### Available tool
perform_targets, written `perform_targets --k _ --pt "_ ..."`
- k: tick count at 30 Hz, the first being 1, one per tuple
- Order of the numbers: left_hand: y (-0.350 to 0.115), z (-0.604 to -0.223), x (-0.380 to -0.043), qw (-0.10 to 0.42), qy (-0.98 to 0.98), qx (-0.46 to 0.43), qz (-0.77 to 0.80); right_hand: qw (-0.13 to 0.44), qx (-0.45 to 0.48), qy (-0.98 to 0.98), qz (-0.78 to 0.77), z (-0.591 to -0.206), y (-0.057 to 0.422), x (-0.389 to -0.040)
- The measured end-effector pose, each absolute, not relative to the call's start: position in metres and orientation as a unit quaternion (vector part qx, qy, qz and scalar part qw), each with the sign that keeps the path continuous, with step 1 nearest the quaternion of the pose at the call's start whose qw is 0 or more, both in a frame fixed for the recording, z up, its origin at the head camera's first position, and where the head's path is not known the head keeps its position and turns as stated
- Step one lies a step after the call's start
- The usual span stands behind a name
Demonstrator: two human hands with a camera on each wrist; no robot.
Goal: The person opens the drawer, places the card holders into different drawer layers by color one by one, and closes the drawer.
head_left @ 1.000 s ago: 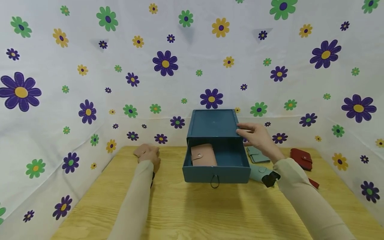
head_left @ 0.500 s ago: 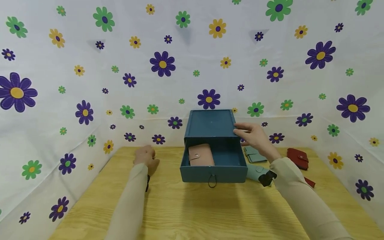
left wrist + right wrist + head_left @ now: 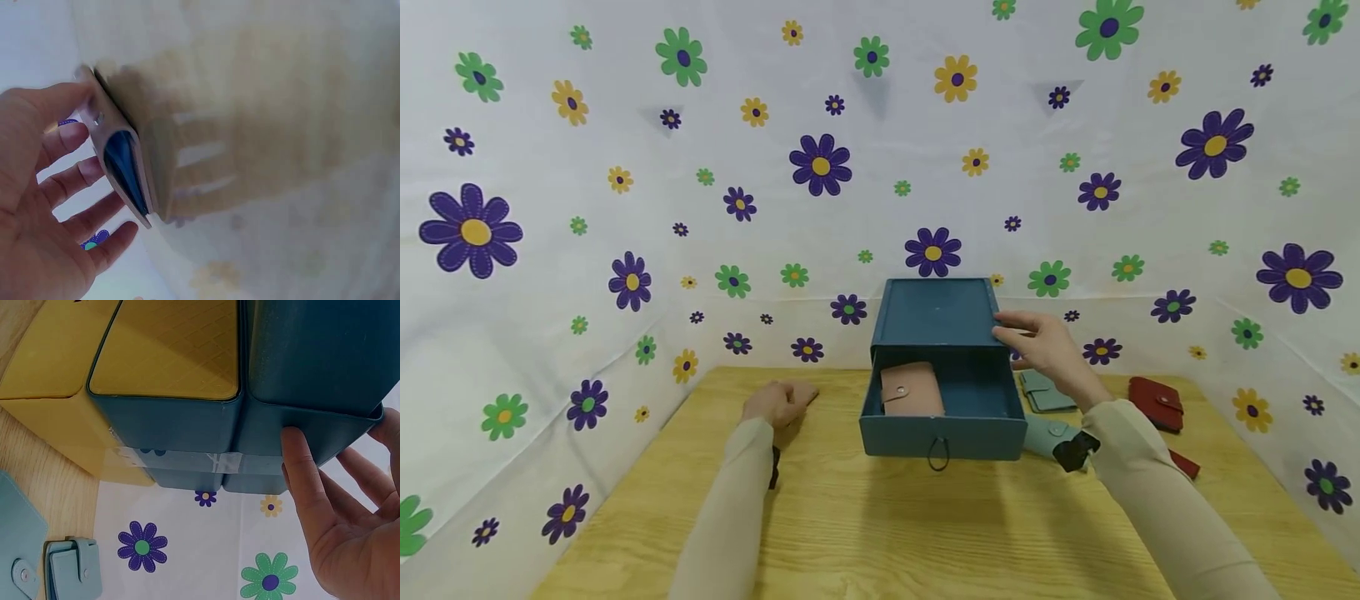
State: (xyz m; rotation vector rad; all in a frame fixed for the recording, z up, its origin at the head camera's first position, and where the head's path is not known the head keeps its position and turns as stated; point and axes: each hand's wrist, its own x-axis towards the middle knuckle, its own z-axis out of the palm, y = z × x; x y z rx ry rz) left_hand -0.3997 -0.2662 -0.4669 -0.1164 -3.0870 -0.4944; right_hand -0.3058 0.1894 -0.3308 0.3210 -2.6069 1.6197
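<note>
While the left hand [image 3: 771,404] pinches a pink wallet [image 3: 806,392] at the table's left, the right hand [image 3: 1047,350] rests spread fingers against the blue cabinet [image 3: 936,312] | second pink wallet [image 3: 912,389] inside the open drawer [image 3: 943,439] | risk: fingertip-only hold might let the first wallet slip.

The right hand [image 3: 350,540] touches the smooth dark-blue rectangular box [image 3: 265,428], two pale-teal snap-strap wallets [image 3: 81,572] beside it on the pale wooden table [image 3: 72,509].

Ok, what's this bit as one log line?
left hand: holds pink wallet | right hand: touches blue box | drawer: open, second pink wallet inside
</note>
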Motion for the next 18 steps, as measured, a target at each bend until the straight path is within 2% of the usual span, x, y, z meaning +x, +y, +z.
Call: perform_targets --k 3,6,18 --pt "-0.268 -0.469 -0.396 0.034 -0.986 -0.052 -0.152 0.029 0.1 -0.844 0.527 -0.331 0.19 -0.307" --pt "-0.269 -0.472 -0.393 0.039 -0.985 -0.058 -0.156 0.031 0.099 -0.843 0.527 -0.331 0.19 -0.308" --pt "-0.268 -0.461 -0.381 -0.035 -0.986 -0.046 -0.159 0.033 0.106 -0.844 0.525 -0.332 0.192 -0.308"
